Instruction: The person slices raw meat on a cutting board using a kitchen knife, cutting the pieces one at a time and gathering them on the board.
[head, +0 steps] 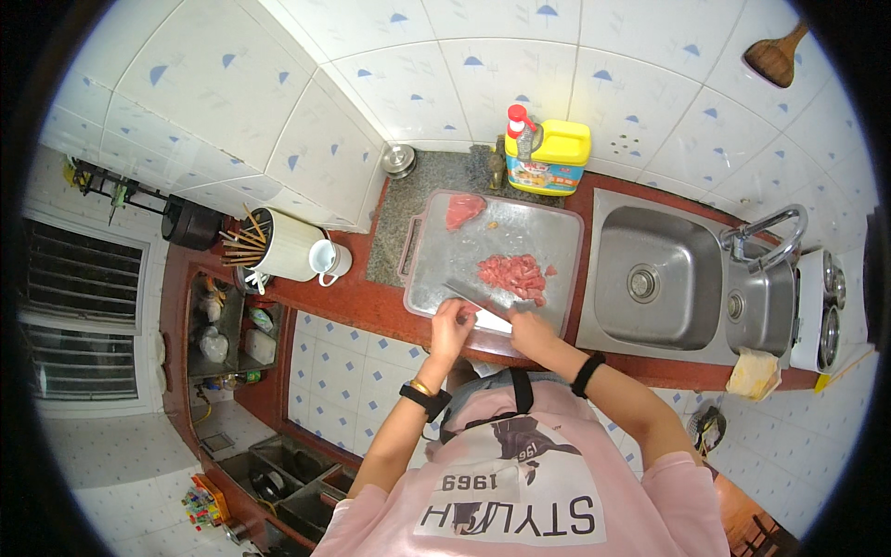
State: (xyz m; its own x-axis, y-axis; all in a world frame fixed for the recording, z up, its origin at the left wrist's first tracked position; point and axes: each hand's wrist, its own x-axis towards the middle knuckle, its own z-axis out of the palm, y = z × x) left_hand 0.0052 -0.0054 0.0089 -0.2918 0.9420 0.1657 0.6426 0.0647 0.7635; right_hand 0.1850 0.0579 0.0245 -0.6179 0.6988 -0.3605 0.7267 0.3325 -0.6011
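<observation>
My right hand (533,335) grips the handle of a kitchen knife (459,291), whose blade slants toward the upper left across the near part of the cutting board (431,254). Beside the blade, the fingertips of my left hand (451,330) pinch a small piece of raw meat (470,307), partly hidden by the fingers. A heap of chopped raw meat (514,276) lies beyond the knife on the board. Farther back, near the upper left corner, rests a larger uncut piece of meat (464,210). One tiny yellowish bit (493,225) sits close to it.
A steel double sink (658,209) with a faucet (773,240) adjoins the board's right. Behind stands a yellow jug (557,143) with a red pump. Leftward are a white mug (330,259) and a chopstick-filled container (296,244). A yellowish cloth (754,374) hangs over the counter edge.
</observation>
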